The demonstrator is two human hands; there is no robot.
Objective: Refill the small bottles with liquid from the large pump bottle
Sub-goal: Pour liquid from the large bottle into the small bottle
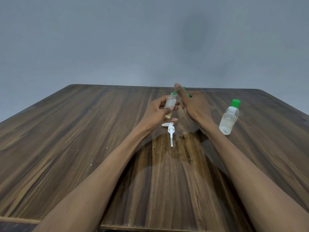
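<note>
The left hand (pixel 159 108) holds a small clear bottle (pixel 170 102) above the wooden table (pixel 83 131), its grip clamped round the bottle's body with the thumb across the front and the fingers curled behind. The bottle's open, threaded neck points up and away, and the body looks cloudy, with a yellowish patch showing at its lower end below the thumb. Just beside it on the right, the right hand (pixel 194 104) is raised with its back to the camera; green pieces (pixel 188 94) show past its fingers next to the bottle's neck, and something clear seems to run down under the palm, but whether this grip is closed on anything cannot be told, since the fingers are hidden. Below the held bottle, a white pump head (pixel 169 131) lies flat on the table, its dip tube pointing toward the person. Well to the right of the held bottle stand two more small bottles: a white-capped bottle (pixel 228 122) in front, partly filled with clear liquid, and a green-capped bottle (pixel 235 103) touching or just behind it. A grey wall (pixel 150 39) rises beyond the table's far edge.
</note>
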